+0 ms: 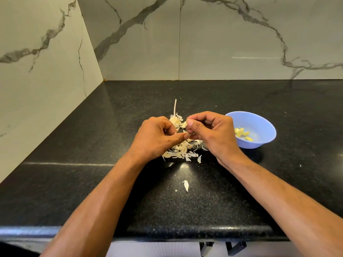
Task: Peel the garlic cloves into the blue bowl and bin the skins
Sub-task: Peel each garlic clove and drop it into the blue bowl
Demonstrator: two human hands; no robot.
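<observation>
Over the middle of the black counter my right hand (211, 134) pinches a garlic clove (184, 124) between thumb and fingers. My left hand (156, 138) meets it from the left, its curled fingertips pinching a thin bit of skin (190, 134) at the clove. Under and behind both hands lies a heap of pale garlic skins (182, 150), with a long dry stem (175, 107) sticking up at its far side. The blue bowl (259, 123) stands just right of my right hand and holds several peeled yellow cloves (241, 133).
One loose skin (186, 185) and a small crumb lie nearer the counter's front edge (185, 231). Marble walls close the counter at the back and on the left, forming a corner (104, 80). No bin is in view.
</observation>
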